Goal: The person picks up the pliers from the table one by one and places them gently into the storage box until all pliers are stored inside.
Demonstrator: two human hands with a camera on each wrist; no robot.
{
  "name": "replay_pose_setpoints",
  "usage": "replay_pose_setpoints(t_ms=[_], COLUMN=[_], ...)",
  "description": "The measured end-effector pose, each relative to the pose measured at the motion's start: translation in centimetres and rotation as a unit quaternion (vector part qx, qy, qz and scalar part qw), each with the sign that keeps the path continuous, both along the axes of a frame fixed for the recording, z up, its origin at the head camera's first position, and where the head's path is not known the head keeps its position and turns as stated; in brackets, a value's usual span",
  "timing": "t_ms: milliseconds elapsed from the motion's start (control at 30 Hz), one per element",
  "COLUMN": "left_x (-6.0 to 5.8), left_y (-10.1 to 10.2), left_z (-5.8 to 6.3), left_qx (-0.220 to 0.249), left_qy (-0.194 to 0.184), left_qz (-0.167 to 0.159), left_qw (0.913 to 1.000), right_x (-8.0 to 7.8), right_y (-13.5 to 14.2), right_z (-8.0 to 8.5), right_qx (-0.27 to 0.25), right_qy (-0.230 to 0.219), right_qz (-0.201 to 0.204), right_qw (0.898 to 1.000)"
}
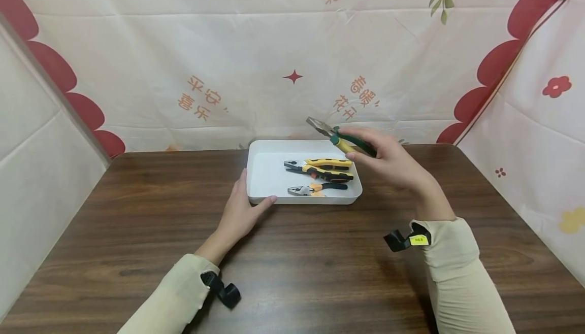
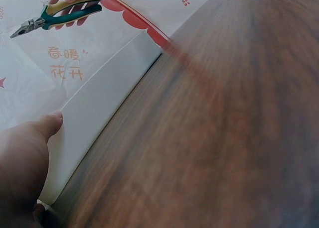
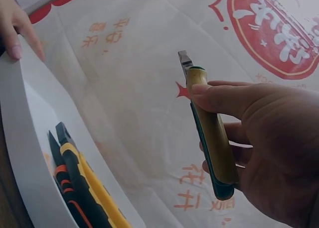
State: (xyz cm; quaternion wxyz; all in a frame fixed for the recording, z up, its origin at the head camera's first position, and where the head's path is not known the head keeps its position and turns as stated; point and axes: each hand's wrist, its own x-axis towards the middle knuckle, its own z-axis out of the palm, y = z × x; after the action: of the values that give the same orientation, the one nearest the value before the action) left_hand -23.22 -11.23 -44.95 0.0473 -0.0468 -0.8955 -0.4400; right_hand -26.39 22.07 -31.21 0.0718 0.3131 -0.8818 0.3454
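My right hand (image 1: pixel 388 159) grips combination pliers (image 1: pixel 358 143) with green and yellow handles, raised above the right back part of a white tray (image 1: pixel 269 171). Their metal nose points left and away from the hand. My left hand (image 1: pixel 239 209) rests against the tray's front left corner, its thumb along the front wall and its fingers along the left side, fairly straight. Inside the tray lie yellow-and-black pliers (image 1: pixel 326 162), partly overlapping a dark, pointed-nose tool with black and orange handles (image 3: pixel 70 190). Nearer the front wall lie smaller pliers (image 1: pixel 315 190) with orange and black handles.
The tray stands near the back edge of a dark wooden table (image 1: pixel 315 263). Behind it hangs a white printed cloth (image 1: pixel 256 55) with red scalloped borders, and pale walls rise on both sides. Each sleeve carries a black wrist camera, such as the right one (image 1: pixel 397 241).
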Motion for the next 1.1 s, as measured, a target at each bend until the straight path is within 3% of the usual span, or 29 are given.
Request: replay_pose_setpoints(t_ms=[633, 1100], left_x=[0.0, 0.0], left_y=[0.0, 0.0], left_z=[0.1, 0.0], left_qx=[-0.001, -0.001], left_qy=[-0.002, -0.003], left_qz=[-0.002, -0.001], left_qw=[1.0, 1.0], right_x=[-0.9, -1.3], right_y=[-1.2, -2.0], right_z=[-1.7, -3.2], right_qx=[0.069, 0.112], right_qy=[0.022, -0.021], right_qz=[0.002, 0.006], right_qw=[0.997, 0.994])
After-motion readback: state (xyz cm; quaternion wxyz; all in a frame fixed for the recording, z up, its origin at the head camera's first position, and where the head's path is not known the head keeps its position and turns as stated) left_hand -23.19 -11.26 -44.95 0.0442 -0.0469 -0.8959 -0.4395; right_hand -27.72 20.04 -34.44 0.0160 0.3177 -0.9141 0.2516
